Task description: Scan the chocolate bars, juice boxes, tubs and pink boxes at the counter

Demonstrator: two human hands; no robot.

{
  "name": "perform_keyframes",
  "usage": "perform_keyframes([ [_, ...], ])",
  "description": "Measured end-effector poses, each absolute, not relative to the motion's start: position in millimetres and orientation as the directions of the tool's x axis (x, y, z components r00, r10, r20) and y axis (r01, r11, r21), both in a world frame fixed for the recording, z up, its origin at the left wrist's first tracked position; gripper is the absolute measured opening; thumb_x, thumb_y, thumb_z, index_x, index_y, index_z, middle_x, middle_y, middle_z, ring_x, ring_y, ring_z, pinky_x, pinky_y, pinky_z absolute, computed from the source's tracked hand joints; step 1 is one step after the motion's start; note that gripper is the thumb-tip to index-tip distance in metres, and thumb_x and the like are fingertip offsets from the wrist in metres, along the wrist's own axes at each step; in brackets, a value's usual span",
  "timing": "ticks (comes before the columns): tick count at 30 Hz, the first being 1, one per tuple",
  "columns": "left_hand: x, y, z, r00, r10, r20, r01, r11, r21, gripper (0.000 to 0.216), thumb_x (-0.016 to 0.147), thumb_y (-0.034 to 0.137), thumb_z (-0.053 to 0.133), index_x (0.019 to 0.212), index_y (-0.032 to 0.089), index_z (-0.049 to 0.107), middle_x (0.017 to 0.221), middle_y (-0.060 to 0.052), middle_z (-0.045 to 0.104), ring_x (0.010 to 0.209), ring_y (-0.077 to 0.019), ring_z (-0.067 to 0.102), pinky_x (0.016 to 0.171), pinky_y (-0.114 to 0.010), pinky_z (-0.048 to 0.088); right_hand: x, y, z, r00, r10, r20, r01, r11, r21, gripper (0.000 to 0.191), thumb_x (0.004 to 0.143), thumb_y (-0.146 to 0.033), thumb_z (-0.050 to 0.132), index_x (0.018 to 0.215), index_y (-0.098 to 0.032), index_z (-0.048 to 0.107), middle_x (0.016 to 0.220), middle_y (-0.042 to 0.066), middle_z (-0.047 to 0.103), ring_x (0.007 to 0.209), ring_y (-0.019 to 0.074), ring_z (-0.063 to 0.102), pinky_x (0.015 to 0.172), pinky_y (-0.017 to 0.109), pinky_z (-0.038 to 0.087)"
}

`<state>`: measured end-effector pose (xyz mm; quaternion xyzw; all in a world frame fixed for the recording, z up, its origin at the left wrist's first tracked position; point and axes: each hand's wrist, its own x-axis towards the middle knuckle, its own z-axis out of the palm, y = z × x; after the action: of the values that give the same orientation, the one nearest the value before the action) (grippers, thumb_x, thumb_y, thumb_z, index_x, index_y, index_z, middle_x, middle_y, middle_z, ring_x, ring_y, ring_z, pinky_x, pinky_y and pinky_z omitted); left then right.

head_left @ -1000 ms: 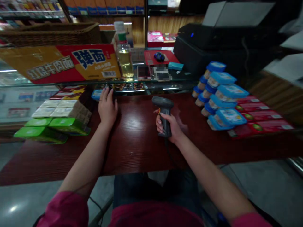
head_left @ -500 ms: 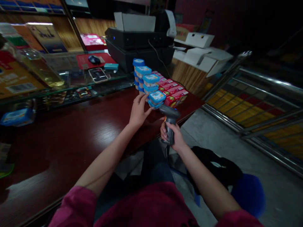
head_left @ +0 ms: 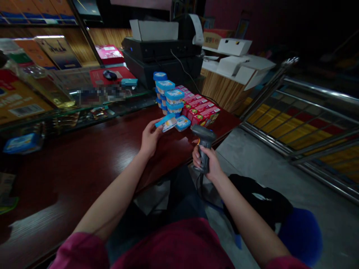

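Note:
My left hand (head_left: 150, 139) holds a small blue-lidded tub (head_left: 167, 123) tilted above the dark red counter (head_left: 84, 164). My right hand (head_left: 207, 162) grips a grey barcode scanner (head_left: 204, 144) by its handle, just right of the tub, off the counter's edge. Behind the held tub stand stacks of the same blue-lidded tubs (head_left: 167, 95), with one more tub (head_left: 183, 123) lying on the counter. Red flat packs (head_left: 200, 110) lie to the right of the stacks.
A black printer (head_left: 159, 50) with a white box on it stands behind the stacks. A glass shelf (head_left: 56, 108) carries a mouse (head_left: 110, 75) on a red pad and an orange carton (head_left: 17, 101). Metal rails (head_left: 308, 123) run on the right. A black bag (head_left: 258, 201) lies on the floor.
My view swung right from the counter's left part. My left hand left the counter, reached the tub stacks, and now holds one tub lifted away from them. The scanner stays in my right hand.

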<state>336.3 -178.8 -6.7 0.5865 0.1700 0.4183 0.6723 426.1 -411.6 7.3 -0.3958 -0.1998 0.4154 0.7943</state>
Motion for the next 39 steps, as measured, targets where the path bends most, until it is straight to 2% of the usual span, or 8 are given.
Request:
perform_keyframes([
  [3, 283, -156, -7, 0.653, 0.755, 0.057, -0.375, 0.257, 0.890, 0.039, 0.090, 0.048, 0.080, 0.122, 0.028, 0.069, 0.139, -0.008, 0.072, 0.133, -0.0269, 0.067, 0.115, -0.048, 0.053, 417, -393, 9, 0.493, 0.870, -0.026, -0.557, 0.293, -0.777, 0.029, 0.082, -0.034, 0.075, 0.106, -0.020, 0.064, 0.063, -0.006, 0.055, 0.043, 0.0079, 0.040, 0.037, 0.018, 0.034],
  [5, 252, -141, -6, 0.675, 0.738, -0.001, -0.351, 0.322, 0.879, 0.040, 0.093, 0.052, 0.076, 0.123, 0.026, 0.069, 0.143, -0.011, 0.070, 0.135, -0.0262, 0.066, 0.117, -0.047, 0.052, 407, -372, 10, 0.414, 0.910, -0.029, -0.599, 0.248, -0.762, 0.029, 0.082, -0.035, 0.075, 0.105, -0.020, 0.063, 0.063, -0.007, 0.054, 0.043, 0.0074, 0.039, 0.037, 0.018, 0.033],
  [8, 215, -120, -6, 0.643, 0.766, -0.023, -0.332, 0.305, 0.892, 0.045, 0.094, 0.056, 0.074, 0.123, 0.022, 0.070, 0.144, -0.014, 0.069, 0.135, -0.0270, 0.067, 0.118, -0.046, 0.052, 387, -331, 12, 0.263, 0.965, -0.021, -0.649, 0.161, -0.744, 0.029, 0.084, -0.037, 0.074, 0.104, -0.020, 0.062, 0.062, -0.008, 0.054, 0.042, 0.0070, 0.037, 0.036, 0.017, 0.030],
  [13, 179, -86, -11, 0.509, 0.860, 0.038, -0.354, 0.169, 0.920, 0.060, 0.080, 0.046, 0.090, 0.131, 0.025, 0.067, 0.141, -0.012, 0.071, 0.127, -0.0266, 0.071, 0.115, -0.045, 0.054, 349, -266, 11, 0.060, 0.998, 0.000, -0.663, 0.040, -0.747, 0.030, 0.085, -0.038, 0.073, 0.105, -0.020, 0.060, 0.062, -0.008, 0.053, 0.041, 0.0069, 0.037, 0.035, 0.017, 0.031],
  [20, 169, -68, -12, 0.441, 0.897, 0.026, -0.402, 0.171, 0.900, 0.049, 0.085, 0.039, 0.087, 0.126, 0.019, 0.068, 0.138, -0.015, 0.072, 0.133, -0.0279, 0.068, 0.118, -0.046, 0.052, 332, -250, 4, 0.008, 1.000, 0.002, -0.624, 0.006, -0.781, 0.031, 0.085, -0.038, 0.075, 0.106, -0.020, 0.059, 0.064, -0.008, 0.055, 0.041, 0.0075, 0.040, 0.034, 0.018, 0.033],
  [27, 160, -74, 5, 0.502, 0.864, -0.027, -0.521, 0.327, 0.788, 0.047, 0.098, 0.061, 0.062, 0.119, 0.020, 0.070, 0.132, -0.011, 0.076, 0.140, -0.0298, 0.064, 0.120, -0.045, 0.053, 332, -243, 4, -0.005, 1.000, -0.019, -0.603, -0.018, -0.797, 0.030, 0.086, -0.037, 0.073, 0.106, -0.019, 0.060, 0.062, -0.008, 0.055, 0.041, 0.0075, 0.040, 0.035, 0.018, 0.034],
  [33, 142, -60, 3, 0.348, 0.936, -0.050, -0.545, 0.245, 0.802, 0.037, 0.098, 0.052, 0.070, 0.116, 0.019, 0.068, 0.131, -0.010, 0.075, 0.146, -0.0288, 0.058, 0.119, -0.042, 0.054, 318, -197, 12, -0.165, 0.986, -0.015, -0.585, -0.110, -0.803, 0.030, 0.087, -0.036, 0.073, 0.106, -0.019, 0.059, 0.062, -0.008, 0.054, 0.043, 0.0076, 0.040, 0.037, 0.019, 0.032],
  [39, 134, -50, -12, 0.301, 0.952, -0.052, -0.520, 0.209, 0.828, 0.042, 0.093, 0.054, 0.076, 0.112, 0.017, 0.068, 0.123, -0.014, 0.077, 0.141, -0.0327, 0.061, 0.119, -0.048, 0.055, 305, -174, 7, -0.173, 0.984, -0.035, -0.629, -0.138, -0.765, 0.020, 0.091, -0.036, 0.065, 0.101, -0.021, 0.059, 0.060, -0.009, 0.048, 0.042, 0.0074, 0.034, 0.036, 0.018, 0.026],
])
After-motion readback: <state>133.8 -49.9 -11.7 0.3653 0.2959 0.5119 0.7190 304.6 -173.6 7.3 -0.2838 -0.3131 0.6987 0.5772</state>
